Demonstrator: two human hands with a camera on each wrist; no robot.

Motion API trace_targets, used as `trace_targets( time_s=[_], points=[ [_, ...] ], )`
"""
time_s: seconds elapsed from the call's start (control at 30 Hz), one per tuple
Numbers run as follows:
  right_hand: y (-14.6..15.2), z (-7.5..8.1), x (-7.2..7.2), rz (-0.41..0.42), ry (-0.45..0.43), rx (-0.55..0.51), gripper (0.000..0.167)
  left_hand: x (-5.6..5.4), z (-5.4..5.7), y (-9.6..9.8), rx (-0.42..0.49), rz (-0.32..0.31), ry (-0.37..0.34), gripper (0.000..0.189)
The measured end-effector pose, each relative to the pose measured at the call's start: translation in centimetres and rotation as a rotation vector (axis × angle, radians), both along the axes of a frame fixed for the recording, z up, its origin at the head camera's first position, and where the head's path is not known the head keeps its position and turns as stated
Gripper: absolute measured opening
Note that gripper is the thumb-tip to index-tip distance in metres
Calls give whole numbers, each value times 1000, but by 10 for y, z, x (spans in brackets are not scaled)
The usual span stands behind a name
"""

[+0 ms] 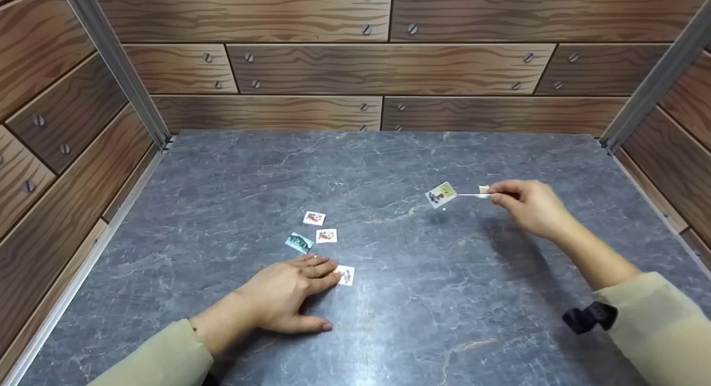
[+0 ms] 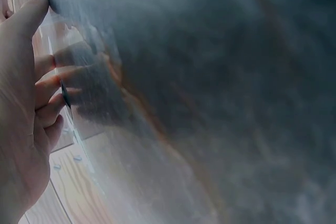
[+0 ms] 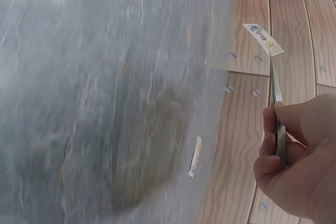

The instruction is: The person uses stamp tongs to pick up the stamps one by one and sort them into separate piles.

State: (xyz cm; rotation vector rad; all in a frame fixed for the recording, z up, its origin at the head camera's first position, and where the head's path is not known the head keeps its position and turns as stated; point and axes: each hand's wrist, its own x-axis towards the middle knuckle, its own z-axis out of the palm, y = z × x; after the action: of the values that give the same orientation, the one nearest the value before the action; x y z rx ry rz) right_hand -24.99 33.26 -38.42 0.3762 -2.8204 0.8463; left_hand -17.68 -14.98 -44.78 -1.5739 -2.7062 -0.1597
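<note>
My right hand [image 1: 533, 208] pinches a pair of metal tweezers [image 3: 280, 132]. At their tips a small picture card [image 1: 441, 195] with a yellowish print is held above the table. Palm down, my left hand [image 1: 283, 297] rests on the table with its fingers extended. Its fingertips touch or partly cover a white card with a reddish print [image 1: 346, 275]. Just beyond those fingers lie a teal card [image 1: 300, 242] and two white cards with red figures, one nearer [image 1: 326, 235] and one farther [image 1: 314, 218]. The left wrist view shows none of the cards clearly.
Another small card [image 3: 195, 157] lies on the table near the right hand, partly hidden by it in the head view. The grey marbled tabletop [image 1: 389, 319] is bounded by wood-patterned walls [image 1: 377, 69] at the back and sides, with metal corner posts [image 1: 119, 64].
</note>
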Motion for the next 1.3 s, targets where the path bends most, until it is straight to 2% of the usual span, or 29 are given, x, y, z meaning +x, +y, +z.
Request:
trace_targets(
  time_s=[0.57,0.8,1.13,1.3],
  points=[
    [50,-1,-4,-83,50,48,22,1,-2,0,5,7,13,87],
    [76,-6,-5,-121,72,45,22,-1,-4,-1,13,-1,26,86],
    [101,-19,-9,-173,42,52,26,-1,-2,0,-6,10,8,86],
    [108,-25,-11,-194,-10,65,29,0,-1,0,-21,18,-3,87]
  ],
)
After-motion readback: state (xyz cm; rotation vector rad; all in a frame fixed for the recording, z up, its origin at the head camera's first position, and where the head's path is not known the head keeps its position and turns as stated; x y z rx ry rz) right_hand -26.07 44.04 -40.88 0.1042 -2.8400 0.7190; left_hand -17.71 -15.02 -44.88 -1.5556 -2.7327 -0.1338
